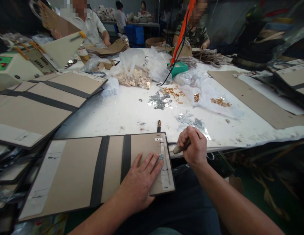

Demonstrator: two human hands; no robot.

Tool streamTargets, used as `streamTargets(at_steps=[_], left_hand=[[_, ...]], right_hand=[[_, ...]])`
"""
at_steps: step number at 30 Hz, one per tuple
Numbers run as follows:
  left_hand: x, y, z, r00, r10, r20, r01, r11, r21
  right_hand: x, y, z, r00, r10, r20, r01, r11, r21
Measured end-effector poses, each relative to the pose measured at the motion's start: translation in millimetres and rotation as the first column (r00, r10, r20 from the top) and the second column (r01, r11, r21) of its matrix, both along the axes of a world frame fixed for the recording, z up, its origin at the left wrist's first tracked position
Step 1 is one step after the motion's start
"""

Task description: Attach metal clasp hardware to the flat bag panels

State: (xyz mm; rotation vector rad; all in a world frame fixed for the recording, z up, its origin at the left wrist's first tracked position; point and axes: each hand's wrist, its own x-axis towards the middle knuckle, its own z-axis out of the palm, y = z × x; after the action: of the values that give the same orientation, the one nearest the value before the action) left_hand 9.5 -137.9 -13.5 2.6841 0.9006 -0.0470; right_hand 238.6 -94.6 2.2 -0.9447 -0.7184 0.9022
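Observation:
A flat beige panel [112,166] with dark edges and two dark fold strips lies in front of me, partly over the table edge. My left hand [142,176] rests flat on its right part, fingers stretched, the tips beside a small metal plate [161,157]. Above that plate, a small bright metal piece [158,139] sits near the panel's top edge. A dark strap with a gold-coloured fitting [159,124] sticks out beyond that edge. My right hand [194,143] is closed round a tool with a rounded tan handle [177,149], just right of the panel. The tool's working end is unclear.
Silvery plates [159,100], gold-coloured fittings [174,92] and thin metal pieces [187,120] lie loose on the white table [125,117]. More folded panels [31,111] are stacked at left beside a machine [26,62]. Bags of fittings [134,76] stand behind. Two people sit across the table.

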Motion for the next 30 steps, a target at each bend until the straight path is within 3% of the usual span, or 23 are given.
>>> streamTargets(at_steps=[5, 8, 13, 16, 22, 27, 30], left_hand=[[0.6, 0.7, 0.5, 1.0, -0.013, 0.004, 0.013, 1.0, 0.0], [0.0, 1.1, -0.6, 1.0, -0.018, -0.005, 0.018, 1.0, -0.022], [-1.9, 2.5, -0.5, 0.999, -0.039, -0.002, 0.038, 0.998, -0.055], [-1.7, 1.6, 1.8, 0.999, -0.033, -0.005, 0.033, 0.998, -0.049], [-0.6, -3.3, 0.5, 1.0, 0.001, 0.013, -0.001, 1.0, -0.013], [-2.1, -6.9, -5.2, 0.999, 0.029, 0.037, -0.03, 1.0, 0.009], [-3.1, -6.7, -6.7, 0.998, 0.029, 0.051, -0.029, 1.0, 0.005]], right_hand=[[-14.0, 5.9, 10.5, 0.943, 0.137, -0.303, -0.149, 0.989, -0.015], [-21.0, 7.3, 1.2, 0.921, 0.158, -0.356, -0.179, 0.983, -0.027], [-25.5, 7.5, -12.5, 0.91, 0.112, -0.399, -0.129, 0.991, -0.017], [-31.1, 6.4, -6.0, 0.935, 0.141, -0.325, -0.145, 0.989, 0.014], [-41.9, -0.2, 18.7, 0.954, 0.3, 0.024, -0.301, 0.948, 0.1], [-49.7, -1.2, 12.8, 0.94, 0.312, 0.137, -0.314, 0.949, -0.006], [-49.4, 0.4, 12.6, 0.927, 0.329, 0.181, -0.334, 0.943, 0.0]])
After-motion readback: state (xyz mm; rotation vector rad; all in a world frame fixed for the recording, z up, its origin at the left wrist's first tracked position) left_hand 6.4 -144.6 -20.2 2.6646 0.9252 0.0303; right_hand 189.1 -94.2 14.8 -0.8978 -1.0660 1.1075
